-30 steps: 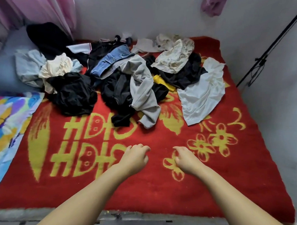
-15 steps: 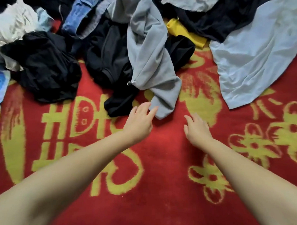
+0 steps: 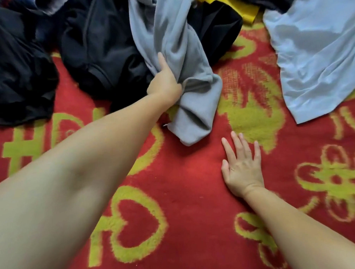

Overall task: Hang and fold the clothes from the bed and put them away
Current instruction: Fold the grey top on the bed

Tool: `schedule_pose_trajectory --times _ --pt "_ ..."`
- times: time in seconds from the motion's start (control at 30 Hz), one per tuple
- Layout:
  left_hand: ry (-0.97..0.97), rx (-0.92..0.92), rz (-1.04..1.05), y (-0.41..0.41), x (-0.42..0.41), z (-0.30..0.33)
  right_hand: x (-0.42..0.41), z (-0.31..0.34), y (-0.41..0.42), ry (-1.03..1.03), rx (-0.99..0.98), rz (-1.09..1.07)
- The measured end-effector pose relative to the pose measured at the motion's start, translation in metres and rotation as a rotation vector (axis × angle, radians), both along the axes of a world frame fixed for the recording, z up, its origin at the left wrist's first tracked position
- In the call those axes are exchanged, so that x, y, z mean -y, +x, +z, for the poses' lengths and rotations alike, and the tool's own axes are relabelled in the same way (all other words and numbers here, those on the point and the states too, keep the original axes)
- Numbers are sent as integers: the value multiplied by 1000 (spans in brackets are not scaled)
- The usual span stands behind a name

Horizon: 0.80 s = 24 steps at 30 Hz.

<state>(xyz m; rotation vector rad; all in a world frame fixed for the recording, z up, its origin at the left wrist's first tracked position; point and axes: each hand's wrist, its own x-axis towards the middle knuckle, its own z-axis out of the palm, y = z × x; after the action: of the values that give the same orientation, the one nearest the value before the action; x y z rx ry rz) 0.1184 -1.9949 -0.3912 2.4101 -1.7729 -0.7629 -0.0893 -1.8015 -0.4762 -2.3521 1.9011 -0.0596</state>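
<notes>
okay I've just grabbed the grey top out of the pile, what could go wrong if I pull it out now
1. The grey top lies across the black clothes, so a quick pull by the left hand may drag them along.
2. Its upper part runs out of view, possibly tangled.
3. The right hand lies flat on the red blanket, holding nothing down.

The red blanket (image 3: 180,194) carries yellow woven shapes — partly covered, none readable as text.

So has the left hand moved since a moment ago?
Yes. The left hand has reached forward off the red blanket onto the grey garment, which it now grips.
</notes>
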Motion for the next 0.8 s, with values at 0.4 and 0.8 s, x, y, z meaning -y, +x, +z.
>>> schedule_pose_trajectory --times 0.4,0.8 --pt "42 -105 -194 7 -179 84 23 65 9 548 515 -292" --pt "172 -256 -622 -16 -346 222 -17 257 64 1162 1316 -322"
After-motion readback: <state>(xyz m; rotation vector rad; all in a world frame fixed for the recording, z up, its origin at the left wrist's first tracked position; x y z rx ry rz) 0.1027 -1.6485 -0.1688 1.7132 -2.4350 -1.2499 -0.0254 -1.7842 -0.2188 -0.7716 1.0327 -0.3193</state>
